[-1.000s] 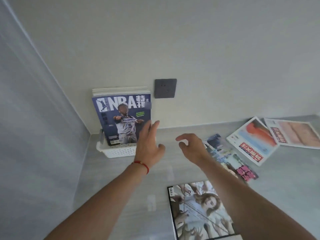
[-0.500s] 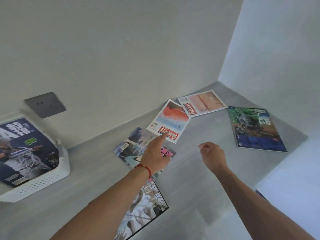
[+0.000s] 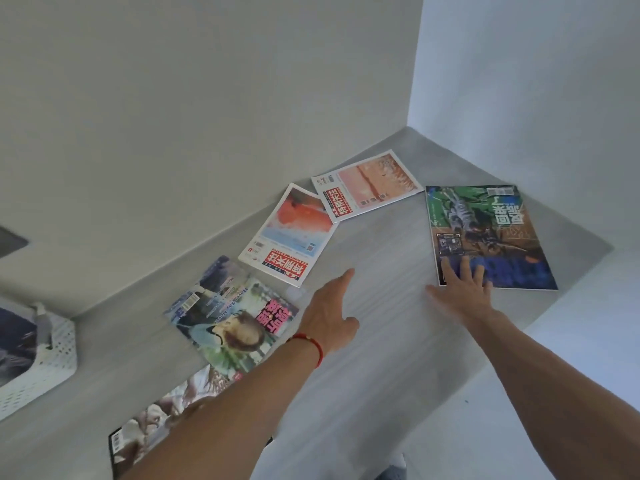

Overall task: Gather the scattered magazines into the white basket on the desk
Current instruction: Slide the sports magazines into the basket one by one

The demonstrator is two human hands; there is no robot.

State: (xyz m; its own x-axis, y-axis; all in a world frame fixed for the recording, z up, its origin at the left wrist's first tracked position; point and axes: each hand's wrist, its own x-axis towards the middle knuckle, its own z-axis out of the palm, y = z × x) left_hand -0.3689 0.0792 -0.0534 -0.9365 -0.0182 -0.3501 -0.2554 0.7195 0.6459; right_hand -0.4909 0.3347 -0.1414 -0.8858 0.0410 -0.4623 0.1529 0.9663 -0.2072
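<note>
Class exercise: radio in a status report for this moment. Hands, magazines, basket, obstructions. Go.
Right hand open, fingertips on green-blue magazine. Left hand open, empty. Five magazines flat on desk; white basket far left. Path clear.

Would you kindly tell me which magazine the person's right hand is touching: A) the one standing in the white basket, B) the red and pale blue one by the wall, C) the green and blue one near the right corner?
C: the right hand lies spread on the near left corner of the green and blue magazine.
</note>
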